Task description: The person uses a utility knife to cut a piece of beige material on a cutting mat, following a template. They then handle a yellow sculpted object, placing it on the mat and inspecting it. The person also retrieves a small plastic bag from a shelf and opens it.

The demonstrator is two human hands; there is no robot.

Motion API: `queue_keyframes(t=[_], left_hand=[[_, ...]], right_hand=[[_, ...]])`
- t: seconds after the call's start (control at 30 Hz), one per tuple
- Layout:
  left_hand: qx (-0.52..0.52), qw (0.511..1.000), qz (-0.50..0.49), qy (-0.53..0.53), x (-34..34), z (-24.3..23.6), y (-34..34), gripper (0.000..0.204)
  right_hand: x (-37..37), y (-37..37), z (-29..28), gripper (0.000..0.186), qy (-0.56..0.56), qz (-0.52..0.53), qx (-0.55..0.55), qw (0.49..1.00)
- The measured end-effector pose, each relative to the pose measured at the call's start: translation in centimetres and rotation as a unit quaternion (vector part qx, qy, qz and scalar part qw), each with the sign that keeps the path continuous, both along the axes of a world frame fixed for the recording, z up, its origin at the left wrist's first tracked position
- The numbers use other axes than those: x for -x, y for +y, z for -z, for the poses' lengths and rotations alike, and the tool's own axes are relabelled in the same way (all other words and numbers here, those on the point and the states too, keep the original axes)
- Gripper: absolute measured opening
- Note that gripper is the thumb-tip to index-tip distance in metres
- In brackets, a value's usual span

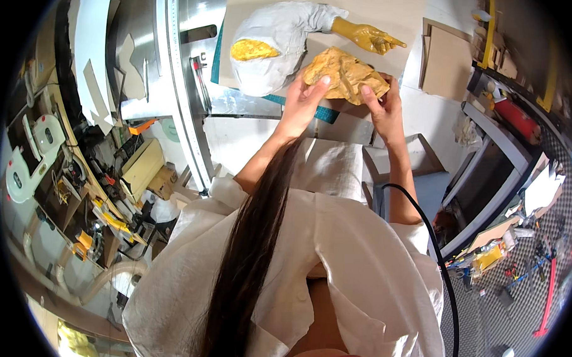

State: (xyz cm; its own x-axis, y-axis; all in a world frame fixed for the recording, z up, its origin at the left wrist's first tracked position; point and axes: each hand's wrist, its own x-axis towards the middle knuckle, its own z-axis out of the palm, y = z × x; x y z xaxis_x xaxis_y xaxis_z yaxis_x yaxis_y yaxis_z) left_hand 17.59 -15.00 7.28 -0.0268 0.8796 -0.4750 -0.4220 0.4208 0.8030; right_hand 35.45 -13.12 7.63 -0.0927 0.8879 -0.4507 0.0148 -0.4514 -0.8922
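Observation:
Between my two hands is a crumpled golden-brown sheet (347,75), paper-like, with folds and ragged edges. My left hand (302,98) grips its left side, thumb on top. On the right edge, my right hand (386,111) holds it the same way, fingers mostly hidden beneath. Just beyond lies a sculpted bent arm: a grey-white wrapped sleeve (264,67) ending in a golden hand (365,36) with a finger pointing right. A bright yellow patch (254,49) shows at the sleeve's left end. The sleeve's lower side is close to my left hand.
Under the sculpture lies a tan board (399,9) over a teal cutting mat (326,114). A long metal rail (176,80) stands left, beside paper scraps (92,46). Cardboard pieces (447,61) lie right. A black cable (443,266) hangs by my right arm; a grey-seated chair (418,186) stands below.

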Motion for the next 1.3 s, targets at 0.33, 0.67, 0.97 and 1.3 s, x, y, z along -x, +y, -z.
queue_keyframes(t=[0.33, 0.67, 0.97, 1.3], left_hand=[[-0.039, 0.999, -0.012, 0.012, -0.5, 0.5, -0.1, 0.041], [-0.034, 0.999, 0.030, 0.001, 0.2, 1.4, -1.6, 0.041], [-0.053, 0.998, 0.041, 0.013, -0.3, 1.4, -1.6, 0.038], [-0.066, 0.992, 0.071, 0.074, -0.1, 2.1, -0.9, 0.039]], right_hand=[[0.0, -0.1, 1.0, 0.044, 0.014, 0.011, -0.029, 0.999], [0.9, -0.3, -0.4, 0.042, -0.043, 0.050, 0.001, 0.998], [0.6, -0.4, 1.6, 0.035, 0.001, 0.037, -0.060, 0.998], [0.8, -0.1, 1.3, 0.033, 0.007, 0.062, -0.050, 0.997]])
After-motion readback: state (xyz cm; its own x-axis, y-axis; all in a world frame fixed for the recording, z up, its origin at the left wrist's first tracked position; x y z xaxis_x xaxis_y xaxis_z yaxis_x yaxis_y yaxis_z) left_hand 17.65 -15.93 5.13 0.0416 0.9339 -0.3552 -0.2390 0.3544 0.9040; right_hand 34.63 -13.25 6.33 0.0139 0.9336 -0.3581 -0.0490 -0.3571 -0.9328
